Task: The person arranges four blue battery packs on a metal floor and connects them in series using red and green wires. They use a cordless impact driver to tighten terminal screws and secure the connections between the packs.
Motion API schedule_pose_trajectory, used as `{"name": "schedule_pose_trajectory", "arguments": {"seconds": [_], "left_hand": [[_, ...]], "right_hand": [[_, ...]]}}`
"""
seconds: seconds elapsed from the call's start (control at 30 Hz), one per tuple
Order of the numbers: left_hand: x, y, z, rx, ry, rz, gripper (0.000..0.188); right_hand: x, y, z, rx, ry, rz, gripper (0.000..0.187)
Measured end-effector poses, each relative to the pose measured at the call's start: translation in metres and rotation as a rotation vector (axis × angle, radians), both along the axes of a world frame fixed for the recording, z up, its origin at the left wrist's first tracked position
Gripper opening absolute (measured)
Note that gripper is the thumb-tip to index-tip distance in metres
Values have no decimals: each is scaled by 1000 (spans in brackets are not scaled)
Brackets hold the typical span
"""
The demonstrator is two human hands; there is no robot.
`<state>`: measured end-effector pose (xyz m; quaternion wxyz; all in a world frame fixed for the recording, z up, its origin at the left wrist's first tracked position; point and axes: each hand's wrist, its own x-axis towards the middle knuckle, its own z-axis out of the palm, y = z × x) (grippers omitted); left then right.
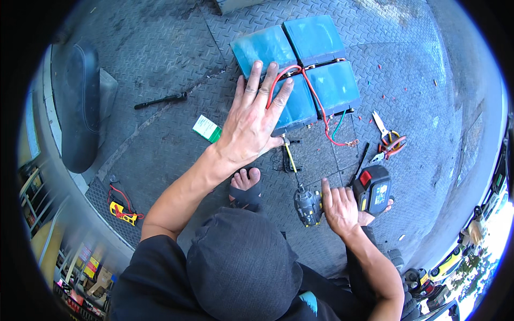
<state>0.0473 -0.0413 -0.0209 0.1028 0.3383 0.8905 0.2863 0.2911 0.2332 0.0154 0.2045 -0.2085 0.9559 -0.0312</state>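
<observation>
Four-cornered blue-topped batteries [332, 83] stand together in a block on the floor. My left hand [247, 127] lies over the near left ones with its fingers spread, and its thumb reaches down beside the near edge. In my right hand [341, 210] is a cordless impact driver [308, 207] with a black battery pack [373, 190]. Its long yellow bit [290, 158] points away from me, the tip near a terminal on the block's near side, close to my left thumb. A red wire [317, 99] runs across the batteries and ends in bare copper. A green wire [338, 127] hangs beside it.
Right of the batteries lie orange-handled scissors [383, 127] and red-handled pliers [386, 153]. On the left are a black bar-shaped tool [160, 100], a green-and-white box [207, 128], a yellow multimeter [123, 213] and a black seat [80, 107]. Small red scraps dot the textured floor.
</observation>
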Motion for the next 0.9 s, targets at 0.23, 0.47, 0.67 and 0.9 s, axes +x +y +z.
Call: {"name": "schedule_pose_trajectory", "arguments": {"seconds": [0.23, 0.47, 0.67, 0.9], "left_hand": [[0, -3, -6, 39, -7, 4, 146], [-8, -12, 2, 282, 21, 30, 115], [-22, 0, 17, 254, 85, 224, 61], [5, -14, 41, 110, 23, 181, 69]], "right_hand": [[30, 32, 37, 66, -104, -37, 55], [50, 137, 110, 137, -168, -405, 65], [118, 193, 19, 257, -96, -770, 63], [184, 184, -103, 136, -153, -937, 60]]}}
